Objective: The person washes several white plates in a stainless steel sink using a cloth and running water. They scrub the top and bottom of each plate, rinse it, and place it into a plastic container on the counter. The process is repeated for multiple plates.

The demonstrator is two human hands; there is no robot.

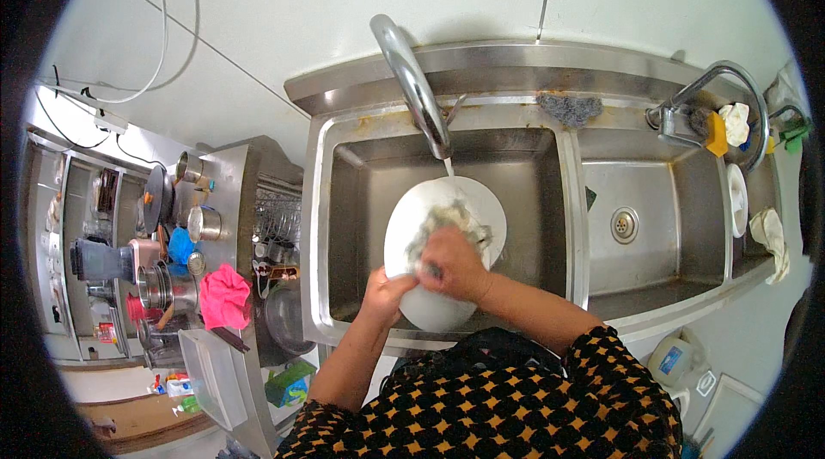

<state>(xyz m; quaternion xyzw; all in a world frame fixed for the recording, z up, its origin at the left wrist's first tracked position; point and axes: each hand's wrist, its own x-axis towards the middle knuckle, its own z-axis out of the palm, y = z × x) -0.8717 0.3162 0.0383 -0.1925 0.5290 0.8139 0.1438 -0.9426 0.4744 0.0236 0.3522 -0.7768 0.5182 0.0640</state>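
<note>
A white plate is tilted over the left basin of a steel double sink, under the chrome faucet, from which a thin stream of water runs onto it. At its lower left edge, my left hand grips the rim. My right hand presses a blurred, pale and greyish scrubbing cloth or pad against the plate's face. Below my hands shows another pale round surface, perhaps a second plate; which it is I cannot tell.
Right of the left basin is a second basin with a drain and its own faucet. A grey scouring pad lies on the back ledge, a yellow sponge and a white dish farther right. Pots and a pink cloth sit left.
</note>
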